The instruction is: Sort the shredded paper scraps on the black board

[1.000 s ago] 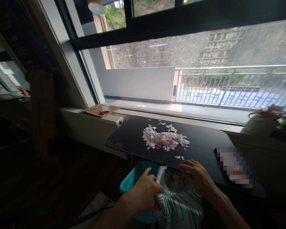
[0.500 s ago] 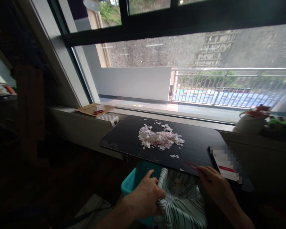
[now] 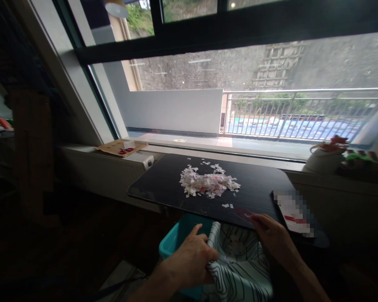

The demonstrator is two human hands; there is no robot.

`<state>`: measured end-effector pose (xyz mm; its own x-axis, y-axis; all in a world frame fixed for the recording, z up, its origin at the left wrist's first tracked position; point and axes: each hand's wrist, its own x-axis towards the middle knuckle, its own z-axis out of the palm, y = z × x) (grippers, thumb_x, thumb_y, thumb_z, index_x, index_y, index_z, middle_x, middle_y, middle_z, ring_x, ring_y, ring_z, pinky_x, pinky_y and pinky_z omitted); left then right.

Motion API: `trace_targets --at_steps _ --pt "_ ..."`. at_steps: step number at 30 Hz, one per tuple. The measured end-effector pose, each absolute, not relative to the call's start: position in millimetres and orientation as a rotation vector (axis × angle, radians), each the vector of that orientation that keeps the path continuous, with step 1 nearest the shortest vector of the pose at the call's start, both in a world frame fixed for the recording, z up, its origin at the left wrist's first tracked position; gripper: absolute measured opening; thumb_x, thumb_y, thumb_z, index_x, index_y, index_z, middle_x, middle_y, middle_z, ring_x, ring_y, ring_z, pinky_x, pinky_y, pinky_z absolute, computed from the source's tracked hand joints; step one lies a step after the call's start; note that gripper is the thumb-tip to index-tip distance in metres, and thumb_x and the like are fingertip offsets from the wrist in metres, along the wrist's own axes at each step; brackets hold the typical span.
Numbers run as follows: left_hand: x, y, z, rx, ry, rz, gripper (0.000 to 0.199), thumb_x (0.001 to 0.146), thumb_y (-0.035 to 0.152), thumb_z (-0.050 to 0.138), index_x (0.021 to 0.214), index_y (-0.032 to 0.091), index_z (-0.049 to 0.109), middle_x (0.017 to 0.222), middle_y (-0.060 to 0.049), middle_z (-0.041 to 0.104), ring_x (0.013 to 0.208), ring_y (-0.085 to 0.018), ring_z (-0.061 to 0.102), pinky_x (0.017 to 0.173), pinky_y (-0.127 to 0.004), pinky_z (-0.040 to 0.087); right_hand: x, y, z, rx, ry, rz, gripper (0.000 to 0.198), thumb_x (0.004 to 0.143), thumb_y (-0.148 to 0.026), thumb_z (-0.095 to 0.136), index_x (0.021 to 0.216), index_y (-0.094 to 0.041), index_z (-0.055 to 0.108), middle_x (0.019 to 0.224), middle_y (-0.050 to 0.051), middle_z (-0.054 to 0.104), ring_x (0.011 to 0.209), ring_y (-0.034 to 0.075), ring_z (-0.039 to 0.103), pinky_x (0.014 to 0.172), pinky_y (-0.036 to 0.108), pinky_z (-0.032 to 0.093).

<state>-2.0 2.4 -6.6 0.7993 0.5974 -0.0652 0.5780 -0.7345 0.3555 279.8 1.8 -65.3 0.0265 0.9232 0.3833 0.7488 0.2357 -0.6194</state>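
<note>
My left hand [image 3: 193, 253] grips the rim of a white cloth bag with dark stripes [image 3: 242, 277], its index finger pointing out. Some paper scraps [image 3: 235, 244] lie inside the bag, whose mouth gapes below the table edge. Between the fingertips of my right hand [image 3: 274, 235] is a thin, see-through reddish sheet [image 3: 242, 214], held over the table's front edge. A heap of small cut paper pieces [image 3: 208, 183] sits on the black table [image 3: 258, 180], beyond both hands. Two loose scraps [image 3: 227, 206] lie between the heap and the edge.
A turquoise bin [image 3: 170, 243] stands under the table edge, left of the bag. At the table's right lies a flat dark-edged item [image 3: 294, 214], partly blurred out. Red-handled scissors [image 3: 126, 150] rest on brown paper [image 3: 110, 147] on the sill. A pale pot [image 3: 324, 161] stands right.
My right hand and the reddish sheet have shifted slightly left along the table edge. My left hand keeps its hold on the bag. The whole view has drifted a little.
</note>
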Motion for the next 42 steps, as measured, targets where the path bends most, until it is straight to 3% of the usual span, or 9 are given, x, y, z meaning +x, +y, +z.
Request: trace_targets --at_steps 22,32,42 --pt "-7.8 3.0 -4.4 2.645 0.934 0.028 0.019 0.069 0.034 0.073 0.064 0.021 0.06 0.058 0.004 0.054 0.078 -0.019 0.06 0.112 -0.048 0.013 267.0 5.4 -55.2 -1.562 -1.823 0.506 0.027 0.086 -0.038 0.052 0.091 -0.02 0.072 0.082 0.003 0.073 0.071 0.018 0.065 0.063 0.025 0.05" --pt "-7.1 3.0 -3.7 2.652 0.948 0.055 0.022 0.068 0.035 0.075 0.062 0.021 0.059 0.056 0.005 0.053 0.076 -0.018 0.06 0.112 -0.047 0.014 269.0 37.3 -52.2 -1.594 -1.698 0.348 0.031 0.084 -0.039 0.051 0.091 -0.018 0.073 0.082 0.006 0.074 0.069 0.02 0.066 0.062 0.028 0.05" --pt "-8.1 4.6 -3.3 2.621 0.947 0.06 0.021 0.066 0.03 0.077 0.061 0.02 0.059 0.057 0.004 0.055 0.076 -0.02 0.06 0.111 -0.05 0.015 273.1 21.6 -46.8 -1.648 -1.68 0.428 0.026 0.08 -0.037 0.056 0.089 -0.02 0.074 0.084 0.005 0.076 0.074 0.022 0.069 0.067 0.03 0.052"
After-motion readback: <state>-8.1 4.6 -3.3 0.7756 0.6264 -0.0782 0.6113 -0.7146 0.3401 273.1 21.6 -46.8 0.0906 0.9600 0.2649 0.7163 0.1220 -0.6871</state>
